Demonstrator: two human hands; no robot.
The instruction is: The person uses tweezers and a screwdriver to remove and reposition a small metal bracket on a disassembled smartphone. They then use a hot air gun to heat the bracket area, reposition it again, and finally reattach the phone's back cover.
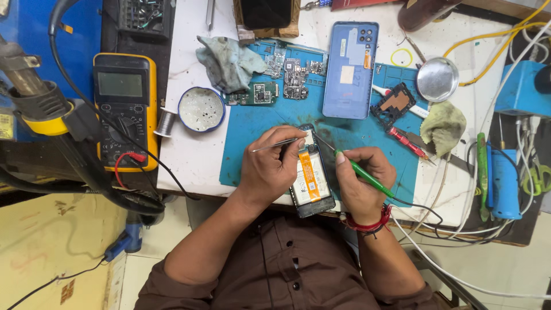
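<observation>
Head camera, looking straight down, close over workbench [195, 155].

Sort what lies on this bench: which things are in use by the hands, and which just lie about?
In use: opened phone, tweezers in left hand, green-handled tool in right hand.

Lying about: multimeter, blue back cover, circuit boards, rags, red screwdriver.

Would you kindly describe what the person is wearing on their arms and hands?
Both hands are bare, without gloves or rings that I can see. The left hand has nothing on its wrist. The right hand has a red thread band with a darker strand around the wrist. A dark brown buttoned shirt has its sleeves ending near the elbows, leaving both forearms uncovered.
</observation>
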